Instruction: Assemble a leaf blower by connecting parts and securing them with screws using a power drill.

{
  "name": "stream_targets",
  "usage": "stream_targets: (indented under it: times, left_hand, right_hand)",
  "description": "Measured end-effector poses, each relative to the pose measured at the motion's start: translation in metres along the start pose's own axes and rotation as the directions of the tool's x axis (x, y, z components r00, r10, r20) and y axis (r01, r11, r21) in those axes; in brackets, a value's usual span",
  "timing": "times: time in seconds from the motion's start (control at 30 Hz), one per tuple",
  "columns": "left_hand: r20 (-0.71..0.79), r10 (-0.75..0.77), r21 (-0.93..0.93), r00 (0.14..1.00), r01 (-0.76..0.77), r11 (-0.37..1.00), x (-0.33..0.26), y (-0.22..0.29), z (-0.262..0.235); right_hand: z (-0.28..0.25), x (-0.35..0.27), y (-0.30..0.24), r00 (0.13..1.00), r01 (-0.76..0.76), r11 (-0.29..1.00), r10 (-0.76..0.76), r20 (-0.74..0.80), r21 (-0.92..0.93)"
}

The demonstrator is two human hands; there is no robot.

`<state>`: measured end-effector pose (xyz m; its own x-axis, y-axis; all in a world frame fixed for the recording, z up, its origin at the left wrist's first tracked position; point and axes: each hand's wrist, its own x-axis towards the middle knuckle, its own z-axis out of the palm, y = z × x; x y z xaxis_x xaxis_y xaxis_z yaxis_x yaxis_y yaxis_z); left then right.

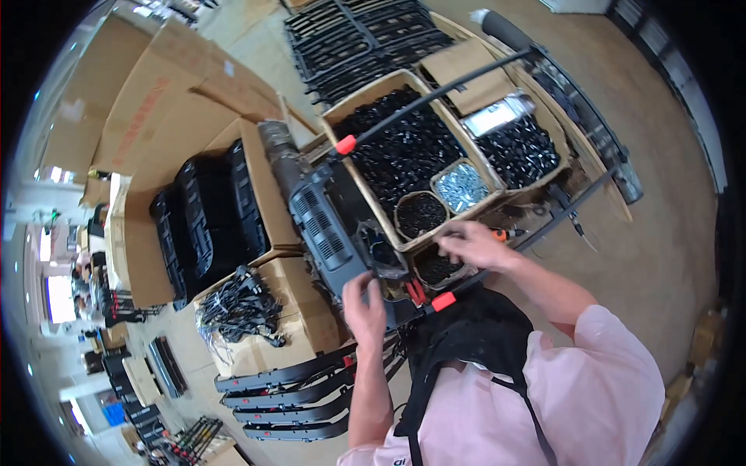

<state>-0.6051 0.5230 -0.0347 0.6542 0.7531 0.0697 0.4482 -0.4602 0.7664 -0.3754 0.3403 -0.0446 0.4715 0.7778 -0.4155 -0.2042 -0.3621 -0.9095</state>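
Observation:
My left hand [364,312] rests at the near end of a long dark grey plastic panel [320,233] with vent slots. Its fingers are bent, with thumb and fingertips apart, and no held thing shows between them. My right hand [475,247] hovers over a small bin of black screws [437,268], thumb and fingers pressed together. Whatever they may pinch is too small to make out. Just beyond it are a round tub of small black parts [420,215] and a tub of silvery screws [461,187]. An orange-handled tool [509,233] lies beside my right wrist.
A large box of black plastic clips [400,147] stands ahead, with another box of black parts [519,151] to its right. A dark metal bar [435,95] crosses above them. At left are a carton of black panels [210,210], bundled cables [242,307] and stacked curved panels [287,400].

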Motion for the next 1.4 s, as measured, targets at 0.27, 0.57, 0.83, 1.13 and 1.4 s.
stream_targets:
  times: [0.27, 0.57, 0.83, 1.13, 1.4]
  left_hand:
    - [0.877, 0.232, 0.032, 0.422, -0.532, 0.846, 0.052, -0.027, 0.189]
    - [0.995, 0.061, -0.098, -0.077, -0.776, 0.623, 0.059, -0.057, 0.232]
    - [0.996, 0.08, -0.017, 0.049, -0.744, 0.668, 0.048, -0.076, 0.247]
    - [0.991, 0.13, -0.066, 0.04, -0.692, 0.719, 0.054, -0.069, 0.244]
    - [0.976, 0.065, -0.006, 0.207, -0.275, 0.961, 0.057, -0.111, 0.275]
  right_hand:
    - [-0.093, -0.156, 0.034, 0.977, -0.207, 0.973, 0.212, -0.035, 0.098]
    - [-0.069, -0.152, 0.193, 0.844, -0.444, 0.83, 0.514, -0.154, 0.337]
    - [-0.032, -0.008, 0.314, 0.787, -0.192, 0.766, 0.493, -0.37, 0.613]
    - [-0.008, 0.094, 0.302, 0.406, 0.011, 0.493, 0.793, -0.455, 0.87]
    - [-0.05, 0.078, 0.297, 0.36, 0.068, 0.711, 0.636, -0.682, 0.699]
